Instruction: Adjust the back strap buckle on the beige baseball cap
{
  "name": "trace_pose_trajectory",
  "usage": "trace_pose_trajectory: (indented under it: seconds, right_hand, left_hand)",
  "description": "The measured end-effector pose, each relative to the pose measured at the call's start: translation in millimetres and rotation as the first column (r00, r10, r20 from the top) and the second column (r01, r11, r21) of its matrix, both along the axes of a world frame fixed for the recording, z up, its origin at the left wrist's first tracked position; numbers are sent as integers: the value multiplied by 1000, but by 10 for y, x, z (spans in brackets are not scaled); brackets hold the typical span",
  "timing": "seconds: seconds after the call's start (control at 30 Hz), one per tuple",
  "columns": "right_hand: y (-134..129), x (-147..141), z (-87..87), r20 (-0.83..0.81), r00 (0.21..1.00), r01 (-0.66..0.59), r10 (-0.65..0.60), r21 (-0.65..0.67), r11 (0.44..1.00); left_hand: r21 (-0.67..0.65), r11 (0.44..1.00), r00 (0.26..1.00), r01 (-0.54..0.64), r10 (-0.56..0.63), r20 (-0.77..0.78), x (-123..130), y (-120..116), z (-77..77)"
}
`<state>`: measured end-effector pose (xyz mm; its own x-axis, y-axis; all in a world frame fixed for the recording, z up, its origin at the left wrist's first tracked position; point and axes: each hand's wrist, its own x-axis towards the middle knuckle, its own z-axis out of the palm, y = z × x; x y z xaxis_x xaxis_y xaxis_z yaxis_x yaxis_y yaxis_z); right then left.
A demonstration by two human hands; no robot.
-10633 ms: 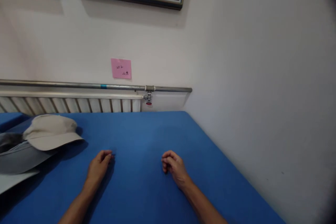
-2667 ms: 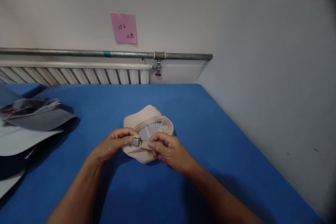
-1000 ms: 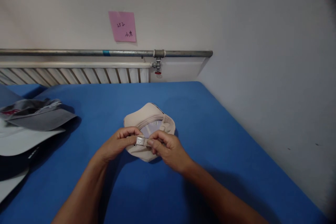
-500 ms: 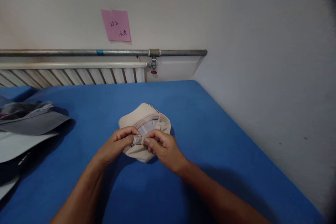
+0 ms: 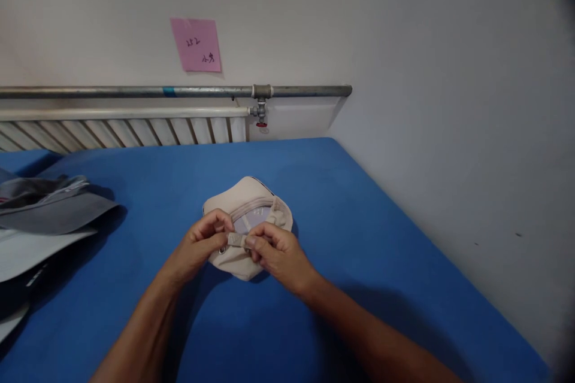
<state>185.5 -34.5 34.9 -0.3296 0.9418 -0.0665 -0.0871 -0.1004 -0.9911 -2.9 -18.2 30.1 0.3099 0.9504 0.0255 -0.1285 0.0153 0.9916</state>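
Observation:
A beige baseball cap lies upside down on the blue surface, its brim pointing away to the upper left and its inside showing. Across its near edge runs the back strap with a small metal buckle. My left hand pinches the buckle end of the strap between thumb and fingers. On the other side, my right hand has its thumb and fingertips closed on the strap just right of the buckle. The fingers partly cover the strap's ends.
Several caps in grey, white and dark colours lie piled at the left. Behind the blue-covered surface stand a white radiator and a metal pipe. A pink note is stuck on the wall. Another wall borders the right side.
Both hands keep hold of the strap in nearly the same place. The buckle has tilted slightly, and the left fingers have lifted a little. The view has shifted a touch.

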Motion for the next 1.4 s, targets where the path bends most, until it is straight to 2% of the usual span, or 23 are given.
trace_pose_trajectory:
  seconds: [0.27, 0.4, 0.5, 0.7, 0.83, 1.0, 1.23, 1.4]
  right_hand:
    - [-20, 23, 44, -22, 1000, -12, 12, 1, 1000]
    - [-20, 36, 59, -43, 999, -11, 11, -3, 1000]
    - [-22, 44, 61, -12, 1000, 11, -10, 53, 999]
    - [-32, 52, 70, 29, 998, 43, -48, 138, 990]
    - [-17, 52, 53, 36, 999, 29, -33, 105, 994]
    - [9, 55, 28, -38, 999, 24, -23, 29, 999]
    - [23, 114, 99, -89, 995, -42, 37, -53, 998]
    - [56, 151, 109, -164, 983, -104, 82, -130, 986]
  left_hand:
    - [43, 996, 993, 73, -69, -98, -86, -15, 28]
    - [35, 999, 990, 31, -26, -137, -55, -40, 85]
    - [44, 999, 992, 0, 5, -130, -44, -41, 76]
    - [142, 988, 985, -53, 75, -155, -27, -39, 60]
    - [190, 979, 980, -79, 111, -166, -18, -42, 89]
    - [128, 990, 990, -62, 77, -116, -33, -34, 79]
    - [63, 997, 992, -52, 59, -115, -10, -23, 101]
    - [37, 999, 994, -30, 34, -106, -28, -16, 62]
